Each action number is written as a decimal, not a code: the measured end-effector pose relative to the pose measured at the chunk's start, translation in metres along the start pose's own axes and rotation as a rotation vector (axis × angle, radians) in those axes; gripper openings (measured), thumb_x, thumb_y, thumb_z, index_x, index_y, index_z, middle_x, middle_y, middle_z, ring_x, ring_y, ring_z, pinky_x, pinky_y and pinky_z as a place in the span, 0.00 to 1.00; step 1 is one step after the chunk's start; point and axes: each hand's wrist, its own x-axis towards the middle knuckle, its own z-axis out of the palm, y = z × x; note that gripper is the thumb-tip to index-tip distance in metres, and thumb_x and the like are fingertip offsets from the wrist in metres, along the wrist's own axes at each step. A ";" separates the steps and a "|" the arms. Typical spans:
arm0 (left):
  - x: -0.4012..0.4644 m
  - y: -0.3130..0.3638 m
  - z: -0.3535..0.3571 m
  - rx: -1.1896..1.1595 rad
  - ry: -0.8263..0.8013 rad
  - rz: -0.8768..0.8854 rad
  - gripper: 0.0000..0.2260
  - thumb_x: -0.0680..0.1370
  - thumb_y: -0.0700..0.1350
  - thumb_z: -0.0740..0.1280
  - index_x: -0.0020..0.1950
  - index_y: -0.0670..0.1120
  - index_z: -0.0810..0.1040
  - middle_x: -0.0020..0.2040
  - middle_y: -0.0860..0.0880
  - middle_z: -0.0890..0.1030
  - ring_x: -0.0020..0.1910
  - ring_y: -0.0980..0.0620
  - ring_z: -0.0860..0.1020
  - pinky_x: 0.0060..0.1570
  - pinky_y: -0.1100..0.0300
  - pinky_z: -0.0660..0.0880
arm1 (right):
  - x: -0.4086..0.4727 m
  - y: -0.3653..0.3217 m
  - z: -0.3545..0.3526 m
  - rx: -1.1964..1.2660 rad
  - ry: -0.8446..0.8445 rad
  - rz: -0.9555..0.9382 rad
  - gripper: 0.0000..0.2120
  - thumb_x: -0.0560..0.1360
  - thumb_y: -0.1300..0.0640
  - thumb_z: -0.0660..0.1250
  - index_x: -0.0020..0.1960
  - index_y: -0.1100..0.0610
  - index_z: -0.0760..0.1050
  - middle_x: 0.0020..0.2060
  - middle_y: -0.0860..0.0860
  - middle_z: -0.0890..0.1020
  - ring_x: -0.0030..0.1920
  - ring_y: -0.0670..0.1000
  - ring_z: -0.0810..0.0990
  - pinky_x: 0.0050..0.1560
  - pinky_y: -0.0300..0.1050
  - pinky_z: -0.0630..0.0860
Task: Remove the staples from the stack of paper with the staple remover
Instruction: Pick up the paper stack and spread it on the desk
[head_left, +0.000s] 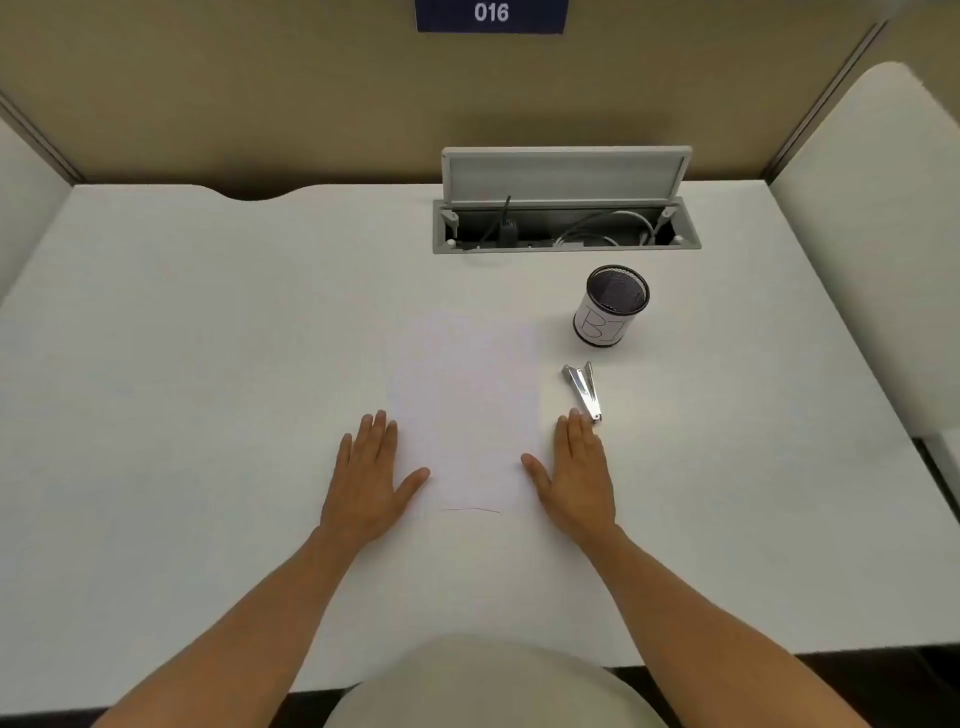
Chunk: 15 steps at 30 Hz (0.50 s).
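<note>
I see both hands flat, fingers spread, holding nothing: left hand and right hand flank the paper stack on the desk. Staple remover lies just beyond the right fingertips. Paper edges washed out; I can't make out staples.

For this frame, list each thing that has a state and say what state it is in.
left hand: flat on desk, empty
right hand: flat on desk, empty
staple remover: lying unheld beside right fingertips
stack of paper: flat between hands
mesh cup: upright, looks empty
cable hatch lid: raised open
</note>
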 end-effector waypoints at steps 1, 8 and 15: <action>-0.002 0.003 0.003 0.006 0.003 0.023 0.39 0.78 0.69 0.45 0.79 0.44 0.43 0.80 0.48 0.39 0.77 0.53 0.36 0.75 0.55 0.34 | -0.001 -0.001 0.002 0.001 -0.012 0.016 0.38 0.79 0.36 0.50 0.78 0.61 0.48 0.78 0.55 0.50 0.78 0.53 0.45 0.77 0.49 0.46; -0.006 0.021 0.017 -0.031 -0.062 0.048 0.40 0.78 0.67 0.49 0.79 0.44 0.39 0.77 0.51 0.35 0.76 0.54 0.33 0.74 0.54 0.31 | -0.002 -0.026 -0.006 -0.098 0.092 0.049 0.24 0.78 0.41 0.59 0.60 0.62 0.71 0.57 0.56 0.75 0.55 0.57 0.71 0.55 0.49 0.70; -0.007 0.025 0.023 -0.018 -0.082 0.041 0.42 0.75 0.71 0.43 0.78 0.44 0.36 0.77 0.48 0.34 0.76 0.52 0.32 0.74 0.53 0.31 | 0.003 -0.055 -0.012 0.099 0.006 0.329 0.21 0.75 0.47 0.66 0.61 0.59 0.69 0.57 0.57 0.74 0.58 0.58 0.72 0.56 0.49 0.70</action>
